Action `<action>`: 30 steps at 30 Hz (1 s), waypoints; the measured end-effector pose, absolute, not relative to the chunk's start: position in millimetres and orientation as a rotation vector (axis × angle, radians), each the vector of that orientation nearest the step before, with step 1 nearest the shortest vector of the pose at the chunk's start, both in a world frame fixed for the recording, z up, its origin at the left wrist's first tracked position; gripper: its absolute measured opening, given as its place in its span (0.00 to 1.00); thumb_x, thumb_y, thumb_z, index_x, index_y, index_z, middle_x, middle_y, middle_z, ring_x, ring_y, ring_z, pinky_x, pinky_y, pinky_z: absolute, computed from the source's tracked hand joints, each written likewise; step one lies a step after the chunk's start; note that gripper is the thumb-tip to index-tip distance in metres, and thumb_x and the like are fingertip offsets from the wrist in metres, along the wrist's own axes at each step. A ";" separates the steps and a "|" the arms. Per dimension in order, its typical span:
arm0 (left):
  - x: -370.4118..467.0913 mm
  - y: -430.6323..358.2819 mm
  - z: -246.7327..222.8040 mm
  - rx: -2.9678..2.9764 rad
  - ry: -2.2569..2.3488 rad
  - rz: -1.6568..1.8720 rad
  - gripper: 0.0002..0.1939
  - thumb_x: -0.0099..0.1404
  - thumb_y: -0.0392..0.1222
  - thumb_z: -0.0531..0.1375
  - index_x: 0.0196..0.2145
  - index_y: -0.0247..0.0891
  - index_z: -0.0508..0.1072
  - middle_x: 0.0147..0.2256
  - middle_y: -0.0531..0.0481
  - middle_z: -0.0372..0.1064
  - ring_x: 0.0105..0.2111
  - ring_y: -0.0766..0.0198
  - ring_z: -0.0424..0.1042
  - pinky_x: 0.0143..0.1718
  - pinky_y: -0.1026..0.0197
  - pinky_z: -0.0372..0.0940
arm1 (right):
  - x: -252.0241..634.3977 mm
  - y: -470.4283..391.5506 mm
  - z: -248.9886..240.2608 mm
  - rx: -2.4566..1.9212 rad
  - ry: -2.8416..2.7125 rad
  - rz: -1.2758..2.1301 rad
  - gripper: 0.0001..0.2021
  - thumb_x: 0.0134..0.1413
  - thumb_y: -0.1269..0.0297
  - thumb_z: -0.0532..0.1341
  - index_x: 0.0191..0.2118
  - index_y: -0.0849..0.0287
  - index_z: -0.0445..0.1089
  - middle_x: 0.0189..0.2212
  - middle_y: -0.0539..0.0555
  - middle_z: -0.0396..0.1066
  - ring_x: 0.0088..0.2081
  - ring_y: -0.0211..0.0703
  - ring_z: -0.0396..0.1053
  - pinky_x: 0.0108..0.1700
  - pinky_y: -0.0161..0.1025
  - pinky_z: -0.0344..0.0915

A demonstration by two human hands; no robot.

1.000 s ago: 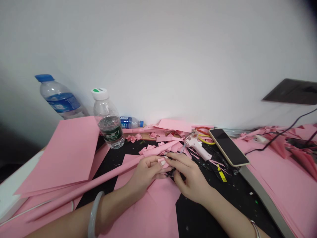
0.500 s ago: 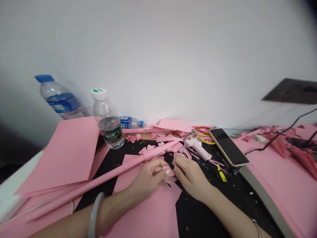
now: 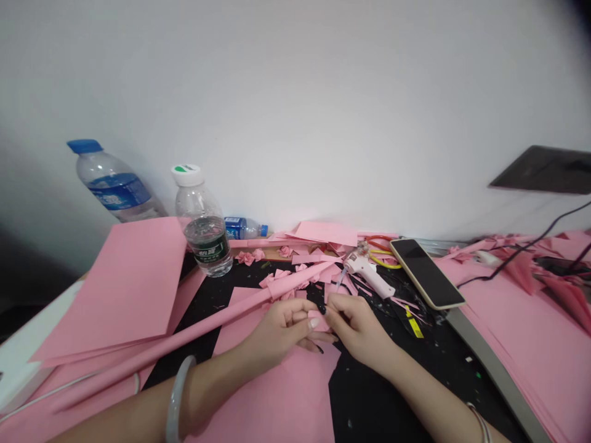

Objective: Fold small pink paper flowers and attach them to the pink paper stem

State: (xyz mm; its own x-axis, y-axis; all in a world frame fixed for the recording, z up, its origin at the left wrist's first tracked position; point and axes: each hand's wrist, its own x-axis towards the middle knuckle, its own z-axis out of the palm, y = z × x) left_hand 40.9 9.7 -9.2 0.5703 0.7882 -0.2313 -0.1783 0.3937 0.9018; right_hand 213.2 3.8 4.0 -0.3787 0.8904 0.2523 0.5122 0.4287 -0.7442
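Between my two hands is a small piece of pink paper (image 3: 318,320), partly covered by the fingers. My left hand (image 3: 289,326) pinches it from the left with thumb and fingers. From the right, my right hand (image 3: 351,323) has its fingers closed on the paper's edge, touching the left fingertips. Below the hands lies a larger pink sheet (image 3: 272,394) on the black table. A long rolled pink paper tube (image 3: 221,318) runs diagonally behind my left hand. Just beyond my right hand rests a white-pink glue gun (image 3: 369,275).
A phone (image 3: 427,274) lies right of the glue gun. Stacked pink sheets (image 3: 530,344) cover the right side, more sheets (image 3: 120,283) the left. A green-labelled bottle (image 3: 203,227) and a blue-capped bottle (image 3: 113,184) stand back left. Small folded paper flowers (image 3: 249,257) lie near the wall.
Both hands stay together on the small paper. The fingers have shifted slightly, and a little more of the paper's flat face shows between them. The surroundings look unchanged.
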 end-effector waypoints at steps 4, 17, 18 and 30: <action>40.6 11.8 -17.3 0.966 0.746 0.740 0.16 0.57 0.47 0.65 0.39 0.36 0.71 0.35 0.44 0.77 0.35 0.54 0.79 0.34 0.58 0.71 | 215.6 5.8 3.9 -1.184 -2.002 0.677 0.18 0.61 0.69 0.49 0.20 0.56 0.46 0.17 0.44 0.48 0.20 0.34 0.49 0.23 0.33 0.47; 42.3 10.0 -14.5 1.098 0.938 0.978 0.08 0.59 0.40 0.63 0.37 0.38 0.76 0.32 0.48 0.77 0.33 0.58 0.77 0.38 0.57 0.71 | 215.2 8.6 -0.8 -1.124 -1.802 0.852 0.08 0.59 0.68 0.56 0.42 0.58 0.70 0.25 0.50 0.69 0.24 0.37 0.65 0.25 0.33 0.63; 41.8 9.9 -15.0 1.106 0.944 0.983 0.08 0.59 0.40 0.63 0.38 0.38 0.76 0.32 0.49 0.77 0.32 0.58 0.77 0.38 0.57 0.71 | 215.4 8.7 -1.1 -1.127 -1.802 0.853 0.07 0.59 0.68 0.56 0.39 0.59 0.72 0.24 0.50 0.70 0.23 0.37 0.66 0.25 0.33 0.63; 35.7 11.5 -20.0 1.306 1.081 1.094 0.11 0.59 0.41 0.63 0.40 0.42 0.80 0.42 0.48 0.78 0.44 0.51 0.75 0.50 0.50 0.68 | 204.4 -1.5 -6.2 -1.204 -1.838 0.709 0.07 0.60 0.66 0.56 0.32 0.58 0.70 0.19 0.49 0.72 0.19 0.37 0.68 0.22 0.32 0.66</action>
